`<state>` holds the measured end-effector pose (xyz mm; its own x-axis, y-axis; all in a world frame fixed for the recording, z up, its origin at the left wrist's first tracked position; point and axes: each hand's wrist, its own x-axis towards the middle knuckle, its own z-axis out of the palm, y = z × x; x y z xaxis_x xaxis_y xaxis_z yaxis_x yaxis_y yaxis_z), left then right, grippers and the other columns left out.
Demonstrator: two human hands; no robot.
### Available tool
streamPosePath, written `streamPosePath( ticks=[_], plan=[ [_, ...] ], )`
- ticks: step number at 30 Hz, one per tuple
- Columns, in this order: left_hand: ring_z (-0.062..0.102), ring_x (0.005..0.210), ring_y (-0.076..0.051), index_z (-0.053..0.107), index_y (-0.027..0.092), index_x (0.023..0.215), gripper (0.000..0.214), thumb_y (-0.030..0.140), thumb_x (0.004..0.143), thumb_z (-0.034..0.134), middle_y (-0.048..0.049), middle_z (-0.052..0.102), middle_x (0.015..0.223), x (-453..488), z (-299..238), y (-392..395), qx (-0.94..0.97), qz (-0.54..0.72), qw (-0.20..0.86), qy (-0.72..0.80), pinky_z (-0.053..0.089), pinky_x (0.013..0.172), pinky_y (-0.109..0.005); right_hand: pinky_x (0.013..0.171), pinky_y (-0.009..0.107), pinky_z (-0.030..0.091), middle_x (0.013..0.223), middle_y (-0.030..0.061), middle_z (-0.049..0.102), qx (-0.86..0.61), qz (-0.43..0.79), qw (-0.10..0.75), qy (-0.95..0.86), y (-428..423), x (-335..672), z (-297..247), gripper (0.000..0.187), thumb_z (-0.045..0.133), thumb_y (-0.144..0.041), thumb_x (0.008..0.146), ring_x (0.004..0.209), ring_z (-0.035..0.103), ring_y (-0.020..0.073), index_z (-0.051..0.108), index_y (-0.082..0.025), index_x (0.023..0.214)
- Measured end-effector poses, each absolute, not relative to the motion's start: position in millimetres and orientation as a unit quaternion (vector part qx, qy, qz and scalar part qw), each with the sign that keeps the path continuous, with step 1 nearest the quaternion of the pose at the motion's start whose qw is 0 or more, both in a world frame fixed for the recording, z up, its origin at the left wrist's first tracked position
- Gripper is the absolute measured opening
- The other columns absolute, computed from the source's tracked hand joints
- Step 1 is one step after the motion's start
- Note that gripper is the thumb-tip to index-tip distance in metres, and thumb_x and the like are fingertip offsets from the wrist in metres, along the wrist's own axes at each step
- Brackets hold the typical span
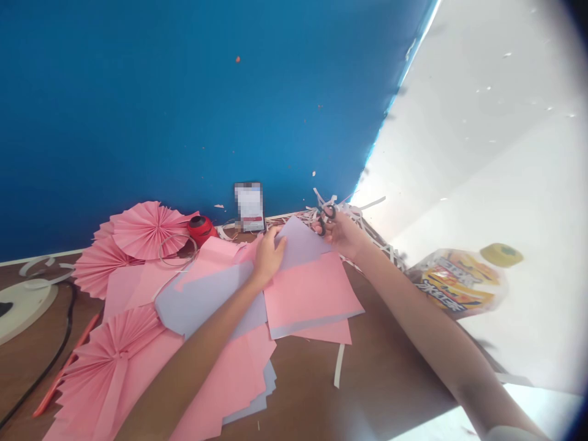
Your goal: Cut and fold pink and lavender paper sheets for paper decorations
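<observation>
My left hand (267, 258) pinches the left edge of a lavender sheet of paper (301, 242), thumb on top. My right hand (343, 234) has its fingers in the dark handles of a pair of scissors (329, 213), beside the sheet's right edge. The blades are hard to make out. Under the lavender sheet lies a pink sheet of paper (315, 291) with more paper below it. Another lavender sheet (215, 294) lies under my left forearm, on top of several pink sheets (239, 367).
Pink folded paper fans (149, 229) lie at the left, by a red object with a black top (202, 228). A phone (249, 206) leans on the blue wall. Paper strips (362, 217) heap behind my right hand. A drink bottle (459, 278) lies at the right. A cable (59, 340) runs at far left.
</observation>
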<state>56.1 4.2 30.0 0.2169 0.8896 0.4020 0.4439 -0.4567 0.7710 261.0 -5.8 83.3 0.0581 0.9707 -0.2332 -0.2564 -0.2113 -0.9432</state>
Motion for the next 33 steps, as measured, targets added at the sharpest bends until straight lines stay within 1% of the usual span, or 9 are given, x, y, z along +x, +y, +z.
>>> streamPosePath(
  ticks=[3, 6, 12, 15, 18, 21, 25, 29, 33],
  plan=[
    [0.060, 0.091, -0.021, 0.056, 0.023, 0.099, 0.014, 0.026, 0.088, 0.048, -0.0034, 0.066, 0.098, 47, 42, 11, 0.750, 0.406, 0.256, 0.455, 0.045, 0.082, -0.033, 0.037, 0.020, 0.037, 0.084, 0.0063, 0.068, -0.506, 0.570, 0.548, -0.345, -10, 262, 93, 0.037, 0.058, -0.059, 0.079, 0.076, 0.065, 0.0178, 0.054, -0.023, 0.086],
    [0.060, 0.092, -0.020, 0.056, 0.023, 0.100, 0.015, 0.029, 0.088, 0.050, -0.0034, 0.065, 0.098, 38, 49, 18, 0.755, 0.418, 0.252, 0.438, 0.044, 0.083, -0.032, 0.038, 0.020, 0.039, 0.084, 0.0056, 0.068, -0.500, 0.566, 0.569, -0.325, -11, 265, 95, 0.041, 0.061, -0.062, 0.076, 0.074, 0.065, 0.0169, 0.054, -0.023, 0.087],
    [0.063, 0.087, -0.018, 0.052, 0.020, 0.106, 0.026, 0.038, 0.087, 0.053, -0.0054, 0.064, 0.094, 27, 53, 34, 0.659, 0.523, 0.355, 0.408, 0.048, 0.078, -0.030, 0.050, 0.019, 0.044, 0.082, -0.0012, 0.065, -0.522, 0.443, 0.627, -0.371, -9, 269, 91, 0.043, 0.078, -0.044, 0.064, 0.069, 0.061, 0.0114, 0.057, -0.024, 0.095],
    [0.064, 0.089, -0.018, 0.049, 0.020, 0.108, 0.031, 0.041, 0.086, 0.054, -0.0052, 0.066, 0.095, 24, 58, 38, 0.602, 0.576, 0.392, 0.389, 0.050, 0.080, -0.031, 0.049, 0.020, 0.043, 0.078, -0.0024, 0.063, -0.527, 0.427, 0.615, -0.402, -12, 264, 93, 0.044, 0.079, -0.043, 0.061, 0.065, 0.059, 0.0114, 0.056, -0.025, 0.095],
    [0.065, 0.086, -0.018, 0.049, 0.021, 0.104, 0.029, 0.043, 0.086, 0.055, -0.0051, 0.066, 0.095, 22, 62, 39, 0.563, 0.591, 0.428, 0.387, 0.052, 0.078, -0.031, 0.045, 0.021, 0.041, 0.072, -0.0028, 0.059, -0.501, 0.470, 0.591, -0.422, -17, 258, 99, 0.040, 0.077, -0.045, 0.063, 0.056, 0.054, 0.0101, 0.057, -0.025, 0.091],
    [0.065, 0.087, -0.019, 0.051, 0.020, 0.106, 0.031, 0.044, 0.086, 0.055, -0.0076, 0.067, 0.099, 24, 61, 38, 0.549, 0.578, 0.462, 0.388, 0.053, 0.075, -0.032, 0.047, 0.020, 0.043, 0.072, -0.0014, 0.059, -0.475, 0.495, 0.587, -0.431, -19, 254, 102, 0.037, 0.076, -0.048, 0.066, 0.060, 0.056, 0.0109, 0.058, -0.024, 0.087],
    [0.066, 0.090, -0.020, 0.051, 0.020, 0.105, 0.031, 0.044, 0.085, 0.055, -0.0079, 0.068, 0.098, 29, 46, 36, 0.564, 0.558, 0.446, 0.414, 0.053, 0.077, -0.033, 0.051, 0.021, 0.047, 0.076, 0.0004, 0.062, -0.466, 0.507, 0.582, -0.433, -17, 255, 98, 0.035, 0.074, -0.049, 0.068, 0.066, 0.059, 0.0128, 0.059, -0.023, 0.087],
    [0.065, 0.094, -0.020, 0.051, 0.021, 0.105, 0.029, 0.043, 0.086, 0.053, -0.0073, 0.068, 0.099, 35, 29, 32, 0.588, 0.545, 0.426, 0.420, 0.051, 0.081, -0.035, 0.053, 0.024, 0.050, 0.082, 0.0001, 0.064, -0.501, 0.497, 0.562, -0.431, -12, 259, 87, 0.034, 0.078, -0.037, 0.063, 0.069, 0.060, 0.0145, 0.061, -0.025, 0.090],
    [0.065, 0.094, -0.021, 0.052, 0.022, 0.108, 0.032, 0.045, 0.085, 0.055, -0.0075, 0.068, 0.102, 39, 21, 26, 0.600, 0.524, 0.447, 0.408, 0.052, 0.082, -0.038, 0.053, 0.028, 0.050, 0.083, 0.0012, 0.065, -0.548, 0.483, 0.539, -0.419, -7, 264, 78, 0.035, 0.077, -0.026, 0.059, 0.072, 0.062, 0.0187, 0.060, -0.026, 0.089]
  ],
)
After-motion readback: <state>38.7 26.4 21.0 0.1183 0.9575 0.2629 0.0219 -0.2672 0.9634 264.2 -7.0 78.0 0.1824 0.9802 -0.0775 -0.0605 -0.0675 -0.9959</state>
